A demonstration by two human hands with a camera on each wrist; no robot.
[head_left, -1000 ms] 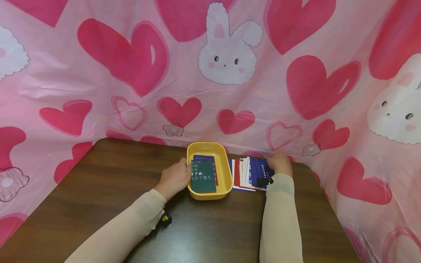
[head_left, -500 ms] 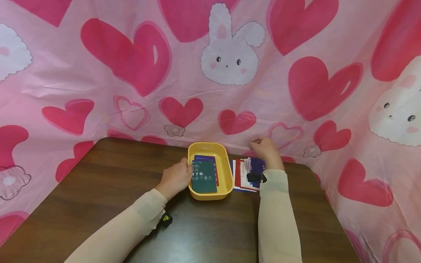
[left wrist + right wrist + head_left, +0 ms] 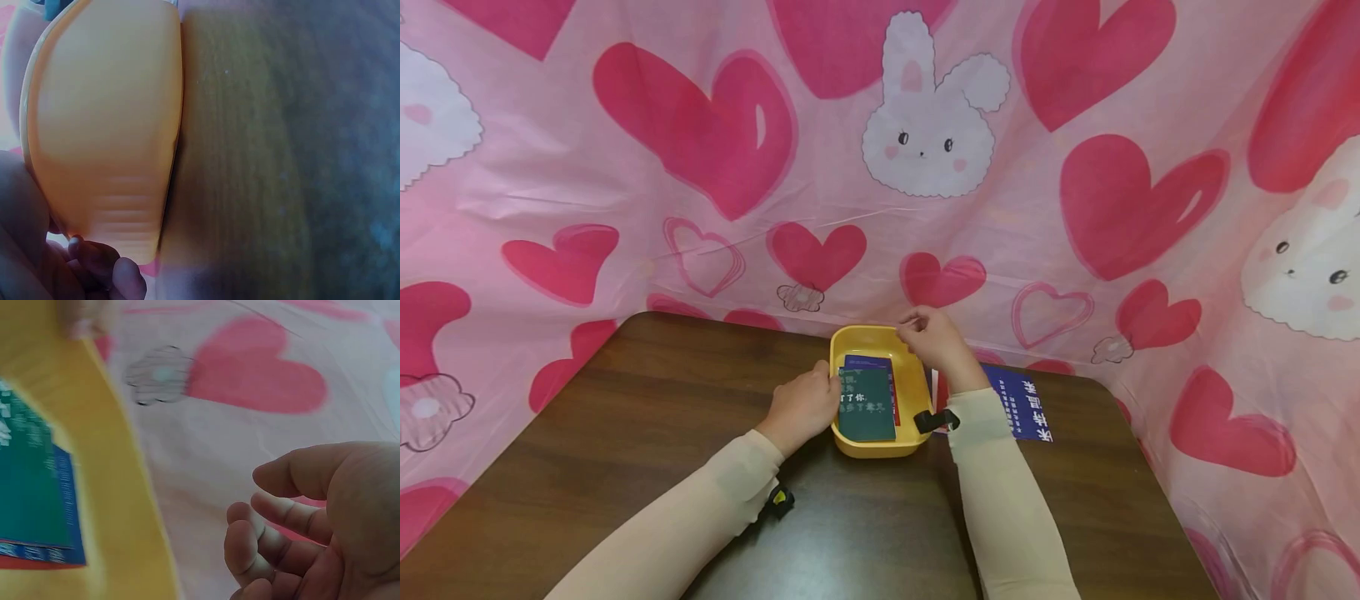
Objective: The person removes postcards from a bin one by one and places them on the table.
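Note:
My left hand (image 3: pixel 801 406) grips the left rim of a yellow plastic tray (image 3: pixel 917 392); in the left wrist view its fingers (image 3: pixel 100 259) curl against the tray's ribbed wall (image 3: pixel 122 206). Inside the tray a dark green card (image 3: pixel 867 408) with white characters overlaps a blue card (image 3: pixel 72 500), with a red edge showing beside them. Over the tray's far right corner hovers my right hand (image 3: pixel 943 346), its fingers loosely bent and nothing between thumb and fingertips in the right wrist view. Blue cards with white writing (image 3: pixel 1026 404) lie right of the tray, partly hidden by my right wrist.
The brown wooden table (image 3: pixel 700 467) stretches around the tray. Close behind it hangs a pink cloth (image 3: pixel 835 183) printed with hearts and rabbit faces, which also runs along both sides.
My right hand has left the pile of cards and moved left to the tray's far corner. More of the blue cards now shows. The left hand stays on the rim.

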